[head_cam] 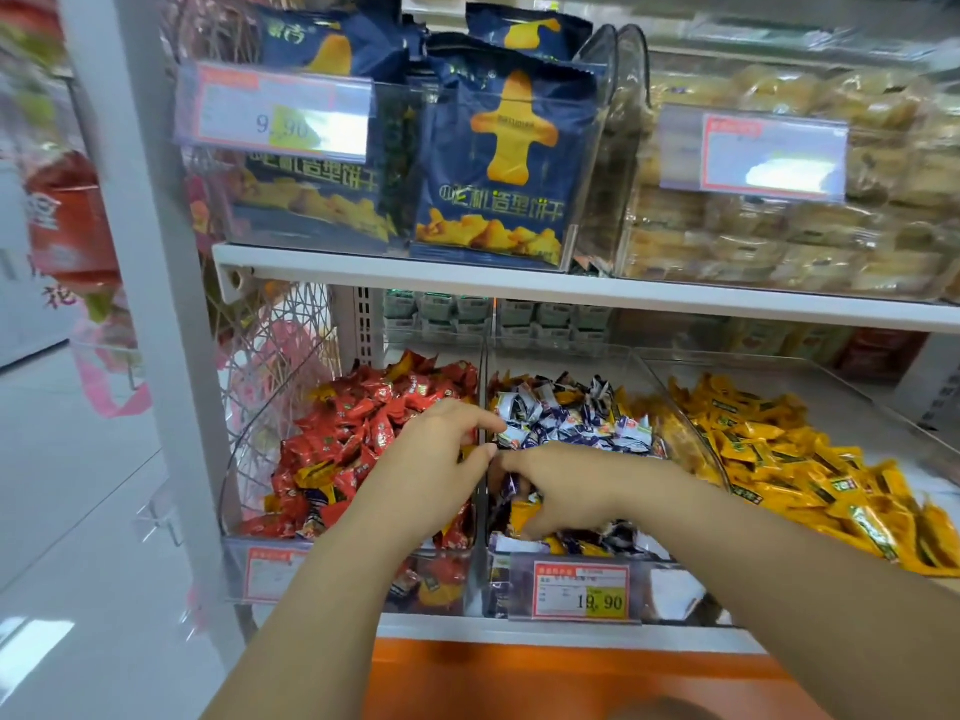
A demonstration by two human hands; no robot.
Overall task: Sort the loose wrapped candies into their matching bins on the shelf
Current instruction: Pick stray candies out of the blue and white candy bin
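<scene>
- The left hand [431,462] hovers over the red bin [244,459], fingers loosely bent toward the divider [482,517] at its 3 o'clock, with nothing seen in them.
- The right hand [576,485] is sunk in the middle bin [675,589] among blue-white candies [571,418], fingers curled down; I cannot tell whether it grips one.
- Stray yellow candies [319,472] lie in the red bin at the left hand's 9 o'clock.
- The yellow bin [852,387] stands at the middle bin's 3 o'clock.

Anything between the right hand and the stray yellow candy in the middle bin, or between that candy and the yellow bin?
Nothing visible blocks the right hand; the yellow candy lies right under it. Toward the yellow bin, the clear bin walls stand between.
</scene>
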